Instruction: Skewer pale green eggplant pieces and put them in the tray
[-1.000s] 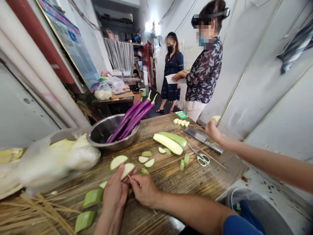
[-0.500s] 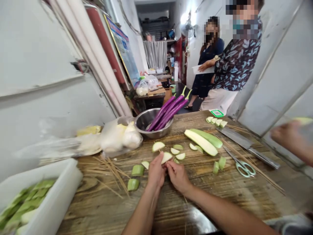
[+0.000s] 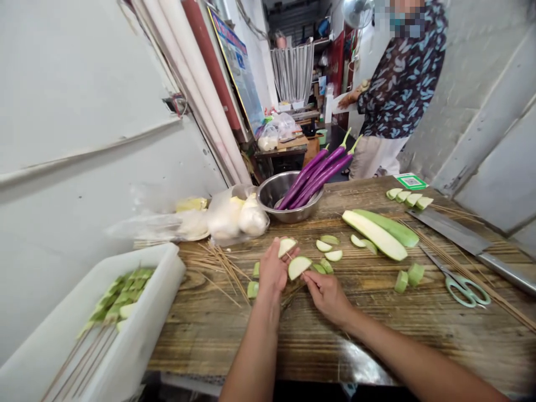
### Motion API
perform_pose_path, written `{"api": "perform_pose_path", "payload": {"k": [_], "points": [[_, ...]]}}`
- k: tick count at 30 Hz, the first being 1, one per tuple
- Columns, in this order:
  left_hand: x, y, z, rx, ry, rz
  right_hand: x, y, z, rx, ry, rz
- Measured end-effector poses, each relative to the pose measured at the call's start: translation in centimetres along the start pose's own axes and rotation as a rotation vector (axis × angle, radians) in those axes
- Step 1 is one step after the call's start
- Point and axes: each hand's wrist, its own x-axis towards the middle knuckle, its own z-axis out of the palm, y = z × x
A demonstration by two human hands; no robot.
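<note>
My left hand (image 3: 273, 272) pinches a pale green eggplant slice (image 3: 298, 267) just above the wooden table (image 3: 377, 324). A second slice (image 3: 286, 246) sits just beyond my left fingers. My right hand (image 3: 329, 295) is closed close beside the left one, gripping a thin bamboo skewer whose tip meets the slice; most of the stick is hidden. More cut slices (image 3: 333, 255) lie right behind both hands. A halved green eggplant (image 3: 379, 233) rests further right.
A white tub (image 3: 138, 335) with skewered slices stands at the left. A steel bowl (image 3: 276, 192) holds purple eggplants (image 3: 318, 173); a plastic bag (image 3: 234, 218) lies beside it. Loose skewers (image 3: 221, 268), scissors (image 3: 463, 285) and a cleaver (image 3: 469, 240) lie on the table. A person (image 3: 397, 84) stands behind.
The view swung left and down, bringing the white tub into sight. My hands stayed together on the slice and skewer. The other person's arm at the right left the view.
</note>
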Motion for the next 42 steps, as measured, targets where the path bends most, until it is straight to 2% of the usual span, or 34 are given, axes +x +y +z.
{"api": "perform_pose_path", "payload": {"k": [6, 12, 15, 17, 19, 22, 25, 27, 30, 32, 34, 37, 42], "points": [[-0.6, -0.8, 0.8, 0.040, 0.001, -0.023, 0.2, -0.1, -0.4, 0.031, 0.015, 0.072], [-0.7, -1.3, 1.2, 0.059, -0.012, -0.011, 0.4, 0.0, -0.5, -0.043, 0.036, 0.034], [-0.7, -0.7, 1.2, 0.063, 0.014, 0.018, 0.8, -0.2, -1.3, -0.062, 0.078, -0.006], [-0.9, 0.4, 0.9, 0.039, 0.059, 0.099, 1.2, -0.2, -2.4, -0.070, 0.163, -0.014], [-1.3, 1.8, 0.1, 0.069, 0.121, 0.241, 1.8, -0.1, -3.5, -0.075, 0.276, -0.003], [-2.8, 4.2, -2.2, 0.346, 0.202, 0.424, 2.6, 0.1, -5.0, -0.073, 0.404, 0.033], [-5.1, 6.0, -5.3, 0.735, 0.246, 0.492, 2.9, 0.1, -5.9, -0.060, 0.461, 0.067], [-6.8, 6.3, -7.2, 0.894, 0.219, 0.484, 3.0, 0.0, -6.2, -0.048, 0.483, 0.072], [-9.0, 5.4, -8.8, 0.999, 0.153, 0.464, 3.0, -0.2, -6.5, -0.018, 0.504, 0.073], [-9.8, 4.0, -8.8, 1.091, 0.086, 0.491, 3.0, -0.4, -6.7, 0.009, 0.485, 0.074], [-10.0, 2.2, -7.9, 1.219, -0.066, 0.522, 3.1, -0.5, -6.9, 0.026, 0.434, 0.064], [-9.0, -0.7, -5.7, 1.401, -0.281, 0.569, 3.1, -0.6, -7.3, 0.016, 0.353, 0.040], [-5.4, -4.3, -2.6, 1.537, -0.388, 0.629, 2.3, 0.1, -8.2, -0.059, 0.264, 0.009]]}}
